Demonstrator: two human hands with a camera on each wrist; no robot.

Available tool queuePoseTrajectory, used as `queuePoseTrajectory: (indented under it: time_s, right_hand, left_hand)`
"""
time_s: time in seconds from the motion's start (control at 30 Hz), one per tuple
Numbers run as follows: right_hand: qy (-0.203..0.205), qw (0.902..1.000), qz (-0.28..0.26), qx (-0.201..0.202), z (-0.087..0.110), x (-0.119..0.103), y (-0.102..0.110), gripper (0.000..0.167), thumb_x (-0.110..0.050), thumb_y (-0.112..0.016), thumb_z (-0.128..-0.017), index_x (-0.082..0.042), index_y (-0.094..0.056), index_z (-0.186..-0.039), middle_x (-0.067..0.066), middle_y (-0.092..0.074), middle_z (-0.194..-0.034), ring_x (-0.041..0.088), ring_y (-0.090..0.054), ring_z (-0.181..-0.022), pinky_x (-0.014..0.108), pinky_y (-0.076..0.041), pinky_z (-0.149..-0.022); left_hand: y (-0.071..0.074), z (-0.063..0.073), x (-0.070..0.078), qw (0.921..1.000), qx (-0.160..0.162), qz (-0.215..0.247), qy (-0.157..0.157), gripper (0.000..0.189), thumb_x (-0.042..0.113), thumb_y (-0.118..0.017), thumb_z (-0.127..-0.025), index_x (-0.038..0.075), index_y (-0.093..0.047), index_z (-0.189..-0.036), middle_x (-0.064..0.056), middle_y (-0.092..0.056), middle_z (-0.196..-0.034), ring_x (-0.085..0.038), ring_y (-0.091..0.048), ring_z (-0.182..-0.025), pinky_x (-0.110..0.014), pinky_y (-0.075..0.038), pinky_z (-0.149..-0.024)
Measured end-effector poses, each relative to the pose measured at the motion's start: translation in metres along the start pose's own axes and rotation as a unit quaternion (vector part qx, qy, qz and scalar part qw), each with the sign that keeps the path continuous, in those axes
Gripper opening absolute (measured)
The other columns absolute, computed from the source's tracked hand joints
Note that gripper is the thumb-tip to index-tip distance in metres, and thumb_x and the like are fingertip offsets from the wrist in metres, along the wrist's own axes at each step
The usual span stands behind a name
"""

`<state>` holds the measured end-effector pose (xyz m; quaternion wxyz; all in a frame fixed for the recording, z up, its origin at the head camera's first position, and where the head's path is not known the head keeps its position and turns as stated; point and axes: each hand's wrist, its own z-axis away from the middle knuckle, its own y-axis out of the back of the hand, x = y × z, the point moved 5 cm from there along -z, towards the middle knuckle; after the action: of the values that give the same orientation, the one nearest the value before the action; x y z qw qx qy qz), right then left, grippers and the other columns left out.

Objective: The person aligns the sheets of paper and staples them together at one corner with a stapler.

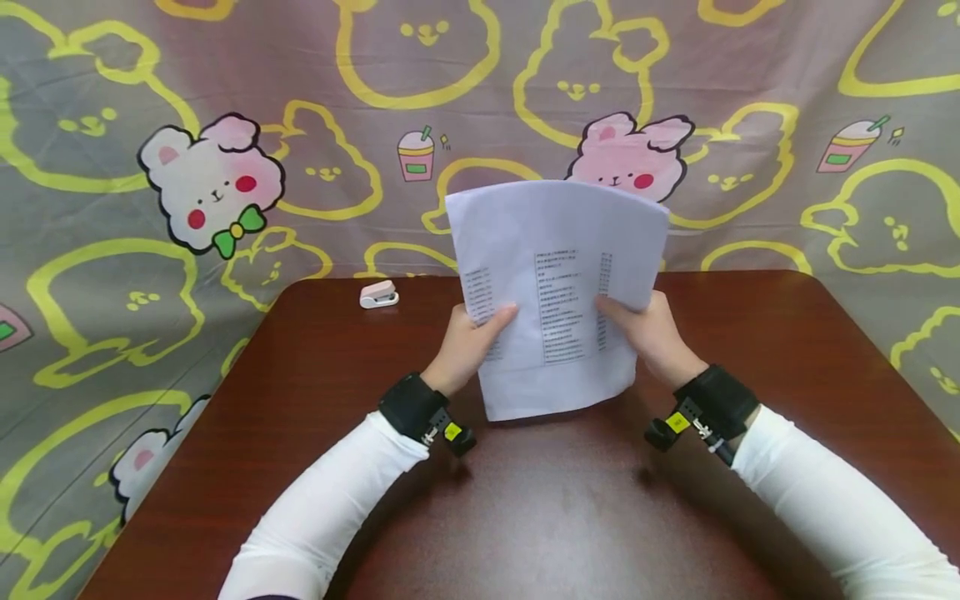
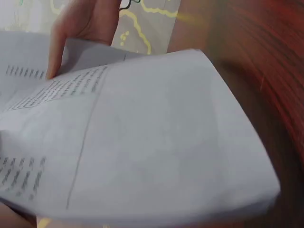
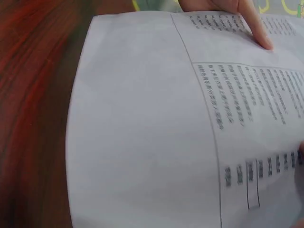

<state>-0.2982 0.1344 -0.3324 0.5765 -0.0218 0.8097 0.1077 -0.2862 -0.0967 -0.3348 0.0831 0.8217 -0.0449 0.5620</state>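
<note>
A stack of printed paper sheets [image 1: 517, 225] is held up over the table, its top edge bowed and its lower edge near the tabletop. My left hand [image 1: 471, 340] grips the stack's left side, thumb lying across the printed face. On the opposite side my right hand [image 1: 651, 333] pinches the sheets, also with the thumb in front; the other fingers of both hands are hidden behind the paper. Columns of small text run down the front page. In the left wrist view, the blank lower part of the sheets [image 2: 156, 142] fills the middle, with the sheets' edges together.
A pink and white stapler [image 1: 378, 295] sits at the table's back left. The dark brown table [image 1: 555, 517] reaches back to a cartoon-patterned cloth [image 1: 315, 50] hanging behind it. Black wrist cameras [image 1: 416, 408] are strapped on both wrists over white sleeves.
</note>
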Motion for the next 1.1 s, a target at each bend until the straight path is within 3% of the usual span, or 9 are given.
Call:
queuePoseTrajectory:
  time_s: [0.2,0.43,0.6,0.87,1.1]
  right_hand:
    - [-0.059,0.9963,0.061,0.016,-0.002,-0.002,0.006,0.043,-0.024,-0.057,-0.098,-0.001,-0.053,-0.135,0.021,-0.064,-0.117,0.02,-0.068,-0.088,0.035,-0.053,-0.074]
    - [-0.113,0.9871,0.102,-0.051,-0.001,0.004,0.009,0.043,-0.023,-0.055,-0.1,-0.004,-0.052,-0.138,0.023,-0.067,-0.109,0.03,-0.07,-0.082,0.042,-0.056,-0.068]
    - [-0.149,0.976,0.132,-0.089,0.005,0.013,0.012,0.04,-0.017,-0.054,-0.099,0.003,-0.053,-0.134,0.022,-0.069,-0.102,0.03,-0.07,-0.078,0.04,-0.055,-0.066]
    - [-0.194,0.9583,0.17,-0.123,0.014,0.034,0.022,0.043,-0.019,-0.058,-0.097,0.003,-0.053,-0.133,0.019,-0.069,-0.1,0.03,-0.07,-0.075,0.041,-0.057,-0.066]
    - [-0.23,0.9462,0.175,-0.145,0.02,0.048,0.028,0.041,-0.02,-0.062,-0.094,0.003,-0.055,-0.128,0.017,-0.07,-0.096,0.03,-0.071,-0.074,0.041,-0.057,-0.066]
  left_hand:
    - [-0.013,0.003,-0.004,0.9979,-0.048,0.037,0.023,0.033,0.014,-0.051,-0.102,-0.004,-0.056,-0.129,-0.022,-0.066,-0.114,-0.029,-0.069,-0.092,-0.042,-0.056,-0.073]
    - [-0.011,0.01,-0.022,0.9897,-0.102,0.06,0.08,0.034,0.014,-0.052,-0.102,0.005,-0.054,-0.134,-0.017,-0.066,-0.119,-0.031,-0.068,-0.098,-0.045,-0.055,-0.078]
    - [0.003,0.011,-0.033,0.9868,-0.094,0.035,0.128,0.033,0.014,-0.056,-0.1,0.003,-0.056,-0.13,-0.018,-0.069,-0.11,-0.031,-0.07,-0.088,-0.048,-0.056,-0.072]
    - [0.032,0.004,-0.05,0.9795,-0.049,-0.035,0.192,0.031,0.017,-0.062,-0.096,-0.006,-0.061,-0.118,-0.017,-0.071,-0.098,-0.02,-0.07,-0.076,-0.034,-0.057,-0.063]
    - [0.048,0.005,-0.062,0.967,-0.083,-0.081,0.227,0.028,0.016,-0.063,-0.095,-0.006,-0.064,-0.112,-0.017,-0.072,-0.092,-0.026,-0.072,-0.075,-0.03,-0.056,-0.06]
